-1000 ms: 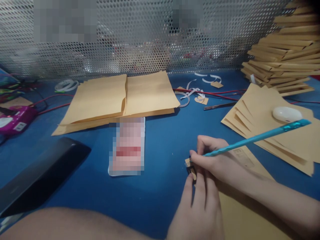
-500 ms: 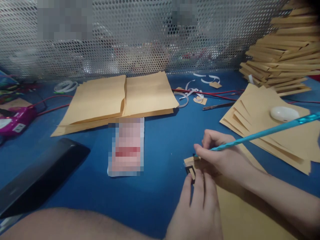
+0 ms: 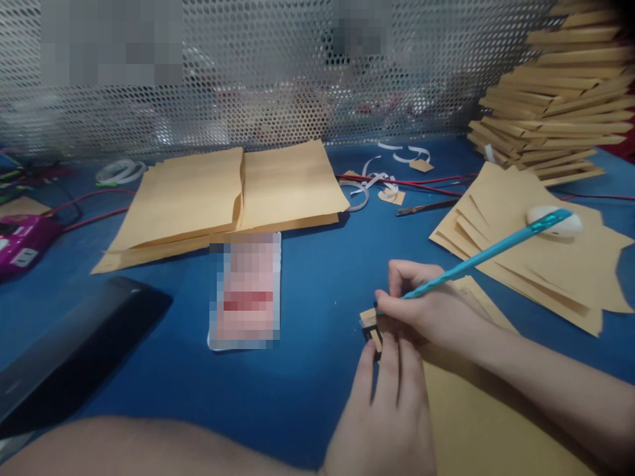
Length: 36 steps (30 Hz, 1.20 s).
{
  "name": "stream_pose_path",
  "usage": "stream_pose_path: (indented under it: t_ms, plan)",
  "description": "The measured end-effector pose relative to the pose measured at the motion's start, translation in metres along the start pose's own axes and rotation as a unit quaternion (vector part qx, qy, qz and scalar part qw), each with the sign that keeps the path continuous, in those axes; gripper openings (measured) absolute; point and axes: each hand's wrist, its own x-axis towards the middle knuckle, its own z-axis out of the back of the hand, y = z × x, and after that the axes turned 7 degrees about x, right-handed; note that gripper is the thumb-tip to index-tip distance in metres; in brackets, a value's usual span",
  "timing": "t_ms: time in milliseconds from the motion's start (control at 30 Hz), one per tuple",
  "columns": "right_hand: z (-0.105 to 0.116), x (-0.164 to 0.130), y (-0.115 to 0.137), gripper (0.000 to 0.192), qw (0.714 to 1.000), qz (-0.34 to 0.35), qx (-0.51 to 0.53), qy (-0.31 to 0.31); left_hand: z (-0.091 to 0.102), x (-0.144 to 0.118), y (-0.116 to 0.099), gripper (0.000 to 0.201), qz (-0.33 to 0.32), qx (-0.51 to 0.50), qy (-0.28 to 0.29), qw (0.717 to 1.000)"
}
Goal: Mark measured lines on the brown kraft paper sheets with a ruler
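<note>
My right hand (image 3: 434,301) is closed around a long turquoise pen (image 3: 489,254) with a twisted barrel. Its point is mostly hidden by my fingers, close to the top edge of a brown paper envelope (image 3: 476,410). My left hand (image 3: 389,403) lies with fingers stretched flat on the envelope. Beneath its fingertips sits a small black rectangular piece with a cut-out slot (image 3: 373,336), partly covered; I cannot tell if it is printed or loose. A phone with a blurred screen (image 3: 244,297) lies to the left on the blue table.
Brown envelopes (image 3: 198,192) lie behind the phone. At right, a white computer mouse (image 3: 538,221) rests on fanned envelopes (image 3: 506,231), with a tall stack (image 3: 550,99) behind. Scissors (image 3: 426,207), white strips (image 3: 380,178), a black object (image 3: 89,350) and a perforated metal panel (image 3: 278,86) also show.
The whole view has shifted slightly. The upper end of the turquoise pen has swung left and now tilts up more steeply. My left hand keeps its place on the envelope.
</note>
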Motion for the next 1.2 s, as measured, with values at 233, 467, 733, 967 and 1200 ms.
stream_pose_path:
  t_ms: [233, 467, 733, 967, 1200]
  plan:
    - [0.0, 0.0, 0.0, 0.029, 0.999, 0.006, 0.031, 0.011, 0.002, 0.001, 0.002, 0.042, -0.015, -0.005, 0.014, 1.0]
    - [0.0, 0.001, -0.007, 0.031, 1.0, 0.023, 0.018, 0.0, 0.004, 0.004, 0.002, 0.046, 0.0, -0.001, 0.009, 1.0]
    - [-0.001, 0.001, -0.005, 0.031, 0.999, 0.011, 0.039, -0.01, 0.001, -0.001, 0.002, 0.04, -0.016, 0.001, 0.031, 0.999]
    - [0.0, 0.0, -0.005, 0.033, 0.995, -0.007, 0.091, -0.037, 0.001, -0.002, 0.001, 0.041, -0.016, 0.001, 0.021, 1.0]
    - [0.0, -0.001, -0.003, 0.031, 0.998, -0.016, 0.063, -0.027, 0.0, -0.003, 0.001, 0.042, -0.025, -0.002, 0.031, 0.999]
